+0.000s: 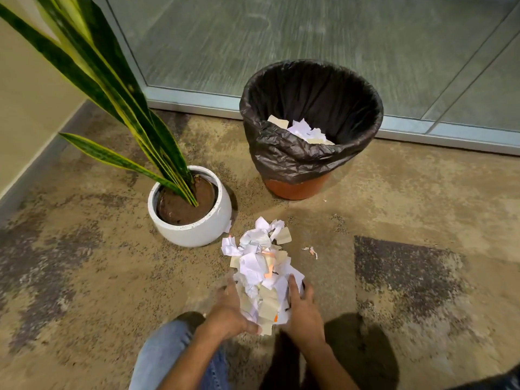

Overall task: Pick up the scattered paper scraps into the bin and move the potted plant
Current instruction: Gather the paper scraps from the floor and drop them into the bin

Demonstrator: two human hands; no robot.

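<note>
A heap of white, beige and orange paper scraps (261, 260) lies on the carpet in front of me. My left hand (229, 311) and my right hand (302, 308) cup the near end of the heap from both sides, fingers curled round the scraps. A small stray scrap (311, 251) lies just right of the heap. The orange bin (295, 190) with a black liner (281, 153) stands behind, with paper scraps inside. The potted plant, a snake plant in a round white pot (197, 229), stands left of the heap, its long leaves leaning up to the left.
A glass partition with a metal bottom rail (194, 104) runs behind the bin and plant. A beige wall (25, 114) closes the left side. My knee in blue jeans (166, 356) is at the bottom. Patchy brown carpet (422, 215) stretches to the right.
</note>
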